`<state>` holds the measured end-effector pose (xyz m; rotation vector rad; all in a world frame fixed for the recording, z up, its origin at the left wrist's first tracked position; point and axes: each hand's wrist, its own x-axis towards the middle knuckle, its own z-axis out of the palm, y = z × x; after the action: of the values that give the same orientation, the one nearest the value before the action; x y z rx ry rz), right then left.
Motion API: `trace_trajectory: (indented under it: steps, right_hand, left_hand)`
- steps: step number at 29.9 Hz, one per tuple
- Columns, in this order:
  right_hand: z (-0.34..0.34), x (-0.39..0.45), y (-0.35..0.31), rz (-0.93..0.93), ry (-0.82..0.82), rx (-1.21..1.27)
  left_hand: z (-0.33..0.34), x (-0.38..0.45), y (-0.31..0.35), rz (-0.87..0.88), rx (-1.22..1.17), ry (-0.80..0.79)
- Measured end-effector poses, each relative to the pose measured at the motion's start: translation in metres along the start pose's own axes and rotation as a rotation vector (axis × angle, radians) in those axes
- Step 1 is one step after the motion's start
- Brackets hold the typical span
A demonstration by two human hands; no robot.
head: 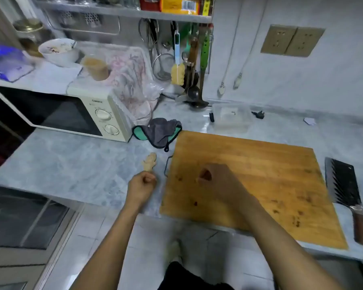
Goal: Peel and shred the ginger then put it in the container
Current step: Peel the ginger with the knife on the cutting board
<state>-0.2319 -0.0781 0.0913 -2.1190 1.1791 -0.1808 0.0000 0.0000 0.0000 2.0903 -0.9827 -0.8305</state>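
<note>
Both hands are curled empty, left hand [144, 183] just short of the ginger [149, 161], right hand [213, 176] over the cutting board [260, 164]; the microwave [57, 114] reads "Galanz".

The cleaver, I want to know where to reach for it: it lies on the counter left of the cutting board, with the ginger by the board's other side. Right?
Not quite. The head view shows the cleaver on the counter to the right of the cutting board, not the left. The ginger does lie by the board's other side, the left.
</note>
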Motion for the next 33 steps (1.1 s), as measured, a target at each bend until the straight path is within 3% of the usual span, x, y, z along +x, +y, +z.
trace_trajectory:
  steps: [3,10,15,19,27,30,33]
  right_hand:
    - [0.005,0.023,-0.009,0.080,-0.003,0.000]
    - [0.021,0.046,-0.006,0.148,0.000,-0.018]
    - [0.023,0.055,0.004,0.191,0.042,0.036]
    - [0.021,0.053,0.019,0.229,0.053,0.098]
    - [0.003,0.017,0.077,0.416,0.191,0.249]
    - [-0.008,-0.007,0.107,0.486,0.247,0.265]
    - [-0.020,-0.026,0.133,0.517,0.292,0.302]
  left_hand:
    - [-0.002,0.038,0.000,0.014,0.096,0.138]
    - [0.013,0.106,-0.027,-0.039,0.290,0.040]
    - [-0.004,0.105,-0.019,-0.066,0.117,0.044]
    - [-0.010,0.082,0.000,-0.122,-0.022,-0.057]
    - [0.054,0.037,0.046,0.142,-0.009,-0.247]
    - [0.099,0.028,0.078,0.183,0.109,-0.347]
    - [0.141,0.022,0.110,0.209,0.185,-0.336]
